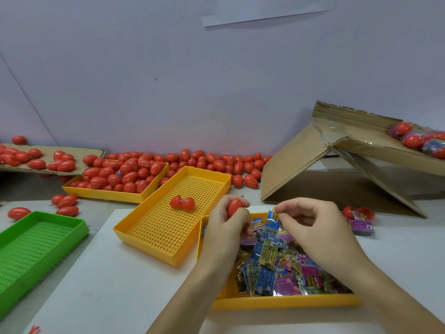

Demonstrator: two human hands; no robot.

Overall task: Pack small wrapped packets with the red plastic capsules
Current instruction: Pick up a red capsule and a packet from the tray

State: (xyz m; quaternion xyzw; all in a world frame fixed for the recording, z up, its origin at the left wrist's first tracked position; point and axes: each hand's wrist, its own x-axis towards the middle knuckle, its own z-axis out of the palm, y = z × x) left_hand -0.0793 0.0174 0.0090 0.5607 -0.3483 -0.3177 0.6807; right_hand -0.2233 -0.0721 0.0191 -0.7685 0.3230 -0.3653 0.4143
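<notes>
Above the yellow plastic tray of wrapped packets (286,301): left hand (228,227) curls round a red plastic egg-shaped capsule (234,206). Just beside it, right hand (313,225) pinches a small blue wrapped packet (272,224) by its top, likely readying insertion.

Packets (277,266) in near tray (289,300); capsules (125,173) behind

We can read only a "6" on a blue packet (273,244) in the tray (289,301); other print on the packets is too blurred for us.
</notes>
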